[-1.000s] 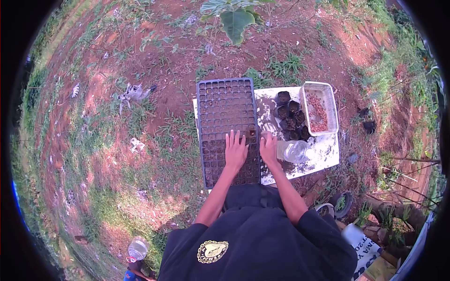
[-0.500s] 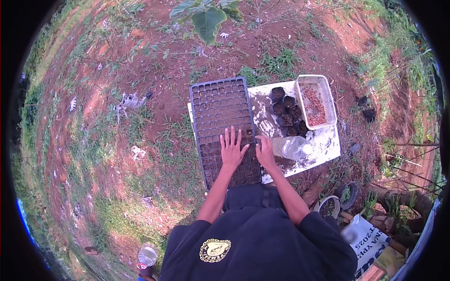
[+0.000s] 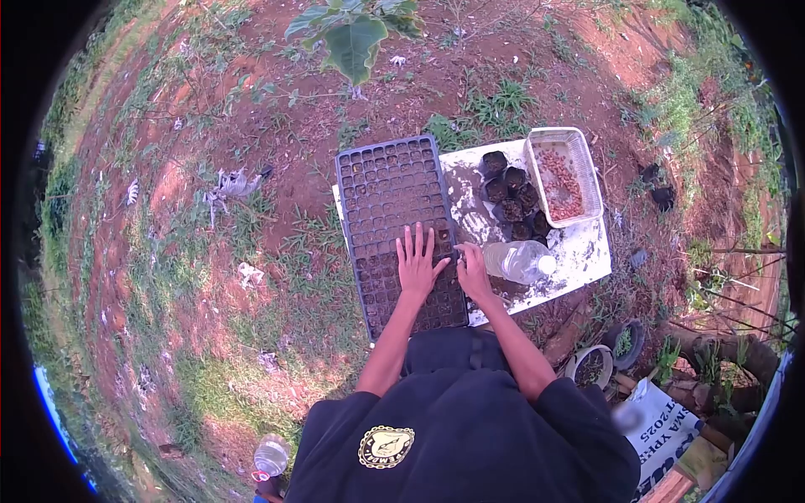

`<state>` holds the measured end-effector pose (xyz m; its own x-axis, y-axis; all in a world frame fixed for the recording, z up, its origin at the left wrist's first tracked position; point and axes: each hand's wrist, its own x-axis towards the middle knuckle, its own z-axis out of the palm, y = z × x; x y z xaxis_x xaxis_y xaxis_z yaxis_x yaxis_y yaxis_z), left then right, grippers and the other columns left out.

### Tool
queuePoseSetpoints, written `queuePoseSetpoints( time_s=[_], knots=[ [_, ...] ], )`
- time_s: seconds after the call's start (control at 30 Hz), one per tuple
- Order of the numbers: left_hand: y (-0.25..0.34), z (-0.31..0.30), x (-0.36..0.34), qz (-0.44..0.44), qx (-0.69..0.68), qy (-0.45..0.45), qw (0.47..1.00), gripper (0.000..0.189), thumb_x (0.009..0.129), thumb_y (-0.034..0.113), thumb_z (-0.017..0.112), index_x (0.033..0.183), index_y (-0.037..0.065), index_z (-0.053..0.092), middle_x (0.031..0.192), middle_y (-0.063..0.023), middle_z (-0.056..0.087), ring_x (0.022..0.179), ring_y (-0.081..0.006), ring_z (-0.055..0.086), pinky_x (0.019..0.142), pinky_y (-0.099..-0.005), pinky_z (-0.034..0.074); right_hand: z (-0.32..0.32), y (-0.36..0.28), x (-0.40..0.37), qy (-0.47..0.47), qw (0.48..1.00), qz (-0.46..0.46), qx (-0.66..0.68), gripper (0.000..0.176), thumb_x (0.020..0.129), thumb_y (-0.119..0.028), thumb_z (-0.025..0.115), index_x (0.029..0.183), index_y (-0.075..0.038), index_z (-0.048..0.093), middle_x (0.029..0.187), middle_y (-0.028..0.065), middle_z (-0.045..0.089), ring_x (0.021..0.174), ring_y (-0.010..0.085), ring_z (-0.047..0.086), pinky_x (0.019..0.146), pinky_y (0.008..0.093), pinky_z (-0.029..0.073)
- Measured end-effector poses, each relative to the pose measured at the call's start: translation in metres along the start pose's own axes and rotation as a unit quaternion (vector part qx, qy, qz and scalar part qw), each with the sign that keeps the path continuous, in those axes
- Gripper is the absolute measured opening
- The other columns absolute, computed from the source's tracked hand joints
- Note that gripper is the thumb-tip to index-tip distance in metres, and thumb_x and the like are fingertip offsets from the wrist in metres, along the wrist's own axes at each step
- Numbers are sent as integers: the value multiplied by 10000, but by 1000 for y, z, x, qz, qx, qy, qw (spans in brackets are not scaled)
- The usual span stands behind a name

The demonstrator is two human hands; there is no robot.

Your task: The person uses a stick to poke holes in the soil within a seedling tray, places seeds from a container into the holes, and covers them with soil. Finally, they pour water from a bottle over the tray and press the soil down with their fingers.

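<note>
A black seedling tray (image 3: 387, 152) with many small soil-filled cells lies lengthwise in front of me. My left hand (image 3: 417, 267) rests flat on its lower middle cells, fingers stretched and spread. Just to the right, at the tray's right edge, is my right hand (image 3: 473, 272), with index finger and thumb bent toward each other. Anything held between those fingertips is too small to make out. Close beside the right hand, a clear plastic bottle (image 3: 518, 261) lies on its side. One cell above the left fingertips shows a brownish spot.
The white board (image 3: 579, 262) under the tray is smeared with soil. On it stand several black soil-filled bags (image 3: 512, 209) and a white basket (image 3: 598, 197) with reddish seeds. Another bottle (image 3: 271, 455) stands at lower left. A leafy plant (image 3: 356, 42) rises beyond the tray.
My right index finger and thumb have drawn slightly closer together at the tray's edge. The left hand stays spread on the tray. The whole view has shifted a little.
</note>
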<state>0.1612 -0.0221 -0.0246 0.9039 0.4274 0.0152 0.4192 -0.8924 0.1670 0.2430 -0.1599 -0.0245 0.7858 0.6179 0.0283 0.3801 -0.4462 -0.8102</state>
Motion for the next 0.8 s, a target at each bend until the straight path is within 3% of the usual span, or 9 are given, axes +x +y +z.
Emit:
queuePoseSetpoints(
  time_s=[0.17, 0.37, 0.43, 0.47, 0.53, 0.57, 0.63, 0.8],
  knots=[
    [-3, -2, 3, 24, -5, 7, 1000, 757, 912, 624, 433, 1525, 207, 279, 1595, -167, 142, 1461, -397, 125, 1157, -557, 131, -1, -1, 0, -1, 1000, 2, 10, 357, 851, 23, 515, 1206, -19, 534, 1206, 209, 496, 1199, 379, 473, 1035, 438, 383],
    [-6, -4, 14, 14, -26, 25, 999, 749, 917, 620, 433, 1523, 209, 280, 1596, -176, 129, 1459, -408, 118, 1153, -572, 137, 0, -3, 10, 5, 1000, 8, 20, 420, 859, 30, 497, 1275, -25, 506, 1240, 225, 472, 1193, 401, 471, 1028, 450, 389],
    [-9, -2, 21, 6, -20, 25, 999, 742, 917, 620, 433, 1521, 215, 286, 1596, -177, 125, 1459, -409, 114, 1153, -574, 137, 2, -6, 22, 17, 1000, 10, -3, 566, 851, 40, 499, 1395, -105, 443, 1376, 299, 350, 1217, 472, 431, 1046, 487, 370],
    [-11, -2, 24, -3, -13, 23, 1000, 736, 917, 621, 433, 1519, 221, 293, 1597, -178, 120, 1460, -409, 109, 1153, -576, 137, 5, -3, 27, 17, 1000, 9, -2, 566, 851, 40, 499, 1395, -105, 443, 1376, 299, 350, 1217, 472, 431, 1046, 487, 370],
    [-15, -2, 29, -2, -5, 16, 1000, 728, 916, 625, 430, 1516, 233, 302, 1599, -175, 110, 1461, -409, 101, 1153, -579, 135, 11, 1, 39, -4, 995, 37, -96, 729, 827, 80, 505, 1470, -240, 379, 1478, 338, 202, 1232, 516, 409, 1047, 505, 377],
    [-17, -2, 31, 6, -6, 21, 1000, 728, 914, 628, 429, 1516, 239, 301, 1601, -172, 106, 1462, -408, 100, 1153, -580, 132, 9, -6, 44, -3, 995, 37, -96, 729, 827, 80, 505, 1470, -240, 379, 1478, 338, 202, 1232, 516, 409, 1047, 505, 377],
    [-20, -2, 34, 16, -5, 27, 999, 728, 913, 632, 427, 1516, 244, 300, 1602, -168, 102, 1462, -408, 99, 1152, -581, 129, 0, -26, 52, -88, 984, 121, -97, 775, 814, 126, 484, 1462, -287, 389, 1497, 355, 147, 1346, 535, 282, 1104, 504, 328],
    [-24, -6, 39, 43, -2, 21, 999, 712, 902, 643, 433, 1512, 301, 300, 1603, -159, 104, 1463, -404, 100, 1148, -586, 129, 6, -15, 55, -82, 987, 92, -100, 789, 805, 150, 468, 1443, -313, 422, 1498, 358, 158, 1364, 523, 264, 1127, 496, 302]
  ],
)
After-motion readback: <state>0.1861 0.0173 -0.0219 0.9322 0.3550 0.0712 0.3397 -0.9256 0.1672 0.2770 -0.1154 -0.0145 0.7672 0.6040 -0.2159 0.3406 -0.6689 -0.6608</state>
